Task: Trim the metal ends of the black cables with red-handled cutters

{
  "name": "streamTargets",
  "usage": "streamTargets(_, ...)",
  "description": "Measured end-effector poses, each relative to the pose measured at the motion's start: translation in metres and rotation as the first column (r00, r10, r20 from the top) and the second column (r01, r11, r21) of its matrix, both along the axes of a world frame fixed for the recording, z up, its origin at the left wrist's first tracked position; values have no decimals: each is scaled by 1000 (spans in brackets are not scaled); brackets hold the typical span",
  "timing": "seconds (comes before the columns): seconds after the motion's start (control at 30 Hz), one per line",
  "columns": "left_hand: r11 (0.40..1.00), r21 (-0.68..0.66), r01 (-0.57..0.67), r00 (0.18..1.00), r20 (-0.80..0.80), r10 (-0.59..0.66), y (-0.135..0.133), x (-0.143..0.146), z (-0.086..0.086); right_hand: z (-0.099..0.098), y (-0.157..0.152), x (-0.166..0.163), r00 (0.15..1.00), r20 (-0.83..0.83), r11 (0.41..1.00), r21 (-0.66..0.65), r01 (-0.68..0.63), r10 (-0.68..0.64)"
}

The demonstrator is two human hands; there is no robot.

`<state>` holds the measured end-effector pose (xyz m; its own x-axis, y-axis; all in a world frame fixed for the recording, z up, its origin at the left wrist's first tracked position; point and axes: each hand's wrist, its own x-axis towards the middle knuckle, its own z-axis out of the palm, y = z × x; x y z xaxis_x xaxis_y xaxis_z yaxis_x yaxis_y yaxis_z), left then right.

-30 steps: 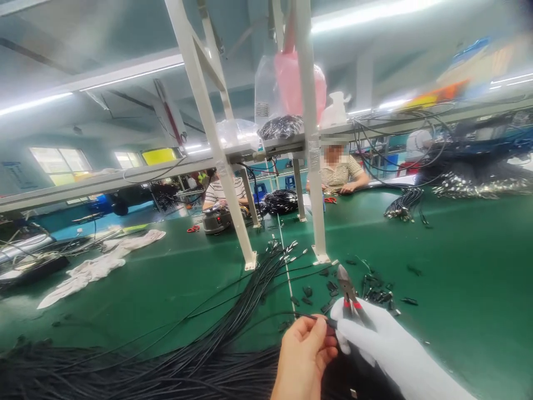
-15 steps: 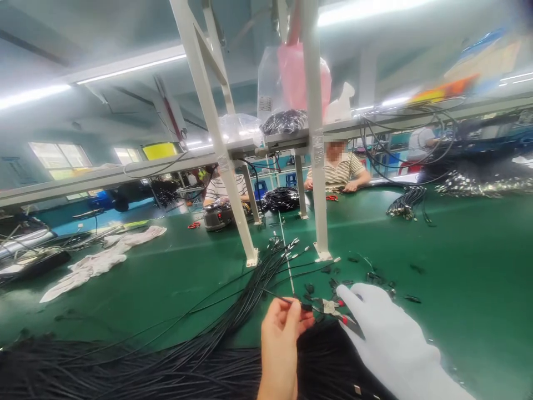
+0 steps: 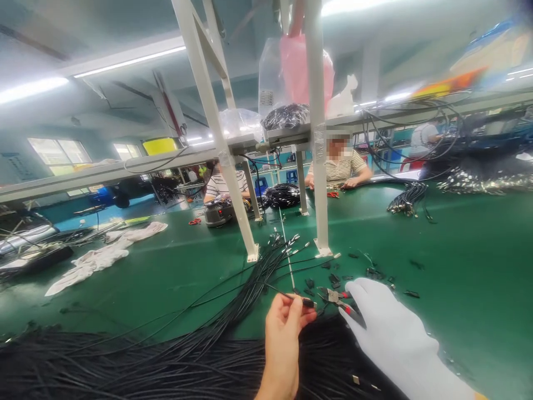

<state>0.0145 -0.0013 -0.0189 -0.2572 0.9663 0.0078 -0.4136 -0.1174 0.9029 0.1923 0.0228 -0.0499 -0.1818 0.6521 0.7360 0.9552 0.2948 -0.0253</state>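
Cable (image 3: pixel 287 295) end pinched in left hand (image 3: pixel 285 328) fingers, near centre over green counter (image 3: pixel 458 250). Gloved right hand (image 3: pixel 385 328) grips cutters (image 3: pixel 339 299), tips just right of cable end.

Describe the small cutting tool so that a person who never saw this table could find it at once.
On the green table, look just in front of the white frame post, where short black offcuts lie scattered. The cutters are in the white-gloved right hand. They alone there have red handles and metal jaws.

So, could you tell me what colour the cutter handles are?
Red, on the small metal cutters; head view.
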Motion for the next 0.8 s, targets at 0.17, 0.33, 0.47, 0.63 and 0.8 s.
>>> streamTargets(0.17, 1000, 11, 24, 1000, 3, -24, 0, -2, 2, -1, 4, 5, 996, 85, 999, -34, 2, 1)
streamTargets(0.33, 999, -3, 38, 999, -4, -38, -2, -2, 5, -1, 8, 2, 991, 134, 998, 54, -32, 25)
streamTargets(0.47, 999, -3, 51, 998, -25, -51, -3, -1, 9, 2, 5, -2, 987, 158, 995, 82, -49, 36)
streamTargets(0.63, 997, 9, 75, 996, -57, -74, -4, -1, 10, 7, 1, -1, 986, 166, 999, 45, -29, 22)
streamTargets(0.8, 996, 23, 90, 992, -89, -88, -5, -2, 8, 9, 0, -2, 985, 170, 999, 45, -29, 21)
